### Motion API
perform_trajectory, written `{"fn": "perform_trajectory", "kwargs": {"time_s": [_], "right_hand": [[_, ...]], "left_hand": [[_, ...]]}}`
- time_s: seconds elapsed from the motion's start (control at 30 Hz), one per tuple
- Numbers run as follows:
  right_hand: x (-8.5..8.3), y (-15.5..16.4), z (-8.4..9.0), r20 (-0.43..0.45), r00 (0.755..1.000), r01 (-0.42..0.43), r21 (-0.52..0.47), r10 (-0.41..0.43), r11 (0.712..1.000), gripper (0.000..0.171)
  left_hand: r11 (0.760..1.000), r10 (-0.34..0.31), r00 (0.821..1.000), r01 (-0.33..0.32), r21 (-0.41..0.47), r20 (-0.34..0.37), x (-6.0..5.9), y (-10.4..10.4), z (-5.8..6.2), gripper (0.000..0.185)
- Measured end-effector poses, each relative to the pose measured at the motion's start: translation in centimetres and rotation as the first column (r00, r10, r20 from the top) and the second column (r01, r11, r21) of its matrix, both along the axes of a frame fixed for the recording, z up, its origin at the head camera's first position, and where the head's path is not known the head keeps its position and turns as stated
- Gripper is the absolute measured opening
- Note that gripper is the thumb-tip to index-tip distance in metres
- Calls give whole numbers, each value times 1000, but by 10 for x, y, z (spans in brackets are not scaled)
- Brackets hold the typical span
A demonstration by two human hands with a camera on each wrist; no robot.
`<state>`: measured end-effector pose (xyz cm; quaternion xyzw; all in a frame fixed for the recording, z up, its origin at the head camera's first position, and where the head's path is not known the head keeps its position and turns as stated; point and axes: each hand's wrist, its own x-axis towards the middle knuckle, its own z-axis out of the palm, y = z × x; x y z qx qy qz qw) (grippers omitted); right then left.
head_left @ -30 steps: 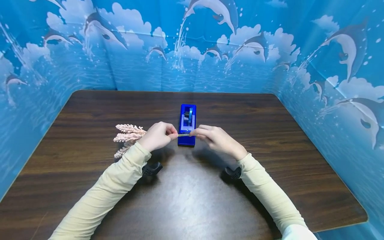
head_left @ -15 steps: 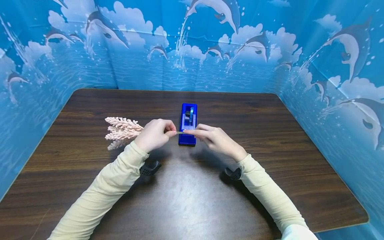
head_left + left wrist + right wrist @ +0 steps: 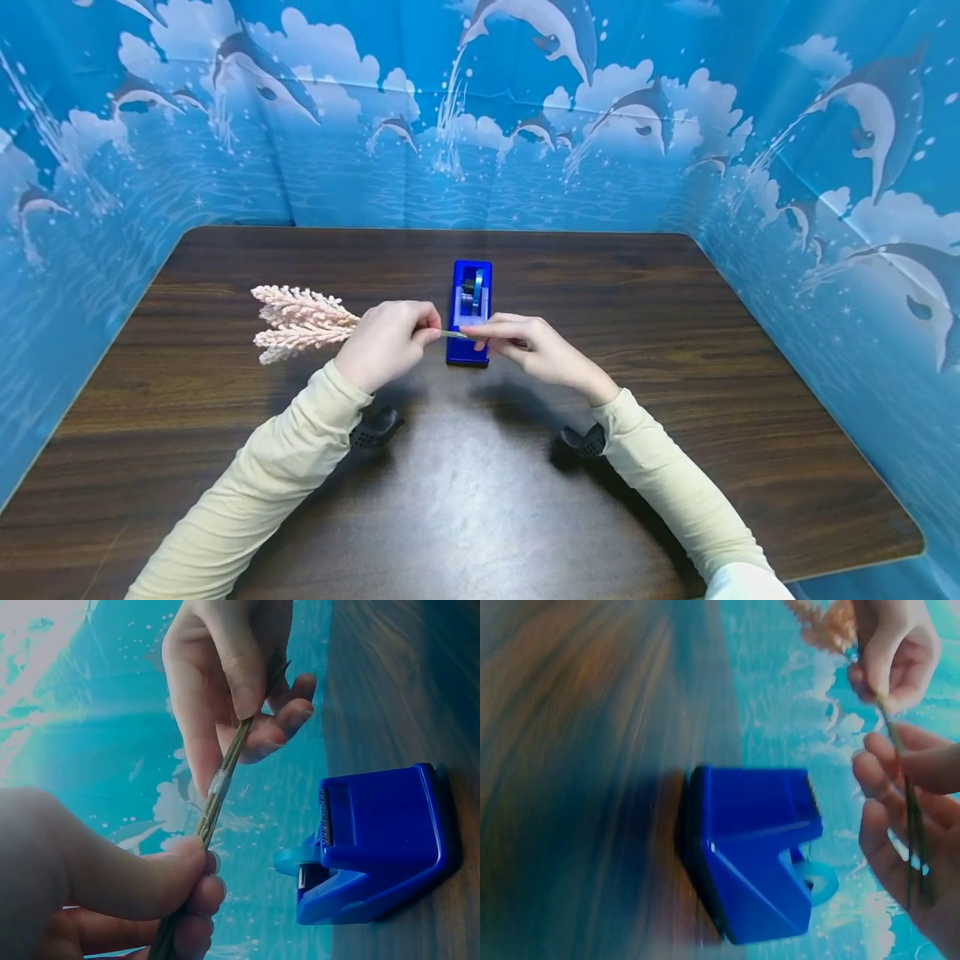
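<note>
A bunch of pale pink, fluffy flower sprigs (image 3: pixel 303 323) points to the left above the table. My left hand (image 3: pixel 386 343) grips its thin green stems (image 3: pixel 206 821) between thumb and curled fingers. Clear, shiny tape (image 3: pixel 217 782) lies round the stems between the two hands. Farther down, my right hand (image 3: pixel 543 350) pinches the stems with its thumb against the fingers; the stem ends show past its thumb in the right wrist view. Beneath and behind the stems stands a blue tape dispenser (image 3: pixel 468 352) with a roll of tape (image 3: pixel 477 287) in it. Neither hand touches it.
The dark wood-grain table (image 3: pixel 480 500) has rounded far corners. A blue curtain (image 3: pixel 337 192) printed with dolphins hangs behind it and along both sides. A black device (image 3: pixel 377 427) is on the left wrist, another (image 3: pixel 585 439) on the right.
The flower heads have shifted left and turned, with the sprigs now closer together. My right fingers have moved a little left along the stems. The tape dispenser has stayed in place.
</note>
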<state>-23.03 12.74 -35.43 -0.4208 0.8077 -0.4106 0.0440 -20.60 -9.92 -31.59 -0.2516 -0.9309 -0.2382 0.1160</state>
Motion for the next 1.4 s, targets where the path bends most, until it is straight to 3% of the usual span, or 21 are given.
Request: {"fn": "perform_trajectory", "kwargs": {"time_s": [0.03,0.1,0.17,0.23,0.33,0.4,0.5,0.73,0.83,0.9,1.0,1.07,1.17,1.27,1.33,1.4], "right_hand": [[1,-1,-1,95,995,-1,-27,4,1000,37],[2,-3,-1,295,955,6,-86,20,996,33],[3,-3,-2,486,873,27,-150,49,988,30],[4,-4,-3,614,786,52,-192,79,980,31],[4,-6,-4,724,678,79,-244,127,966,34],[5,-7,-5,771,619,100,-271,154,957,36],[6,-12,-3,815,561,143,-267,144,953,34],[3,-29,5,851,516,169,-212,96,963,23],[3,-36,7,877,469,185,-214,105,959,22],[5,-41,6,884,454,201,-222,110,954,23],[6,-51,5,880,463,253,-244,104,936,21],[7,-57,5,879,471,311,-246,76,918,18],[7,-68,8,884,467,403,-233,20,885,14],[6,-82,10,875,483,460,-232,-22,857,11],[4,-91,10,858,511,482,-242,-45,842,10],[0,-100,8,834,546,498,-250,-77,830,9]], "left_hand": [[1000,-6,1000,6,-8,-7,1,0,-1,7],[999,-28,999,28,-29,-29,2,-1,-2,8],[997,-62,997,60,-46,-45,2,-2,-3,10],[994,-93,994,89,-59,-61,2,-3,-2,12],[990,-131,989,126,-69,-68,0,-5,1,13],[985,-155,986,150,-80,-65,-1,-7,4,13],[975,-203,978,197,-102,-55,-3,-9,7,12],[943,-326,944,321,-86,-55,-12,-16,7,10],[922,-385,917,378,-76,-105,-17,-19,2,8],[911,-412,898,405,-73,-156,-22,-22,-1,9],[917,-395,882,397,-45,-256,-31,-25,-8,11],[943,-317,893,332,-8,-318,-36,-25,-11,18],[983,-118,935,158,96,-336,-40,-24,-14,27],[975,113,972,-68,211,-208,-40,-25,-16,29],[945,216,974,-191,264,-70,-40,-26,-18,26],[922,247,967,-256,290,69,-40,-27,-19,23]]}}
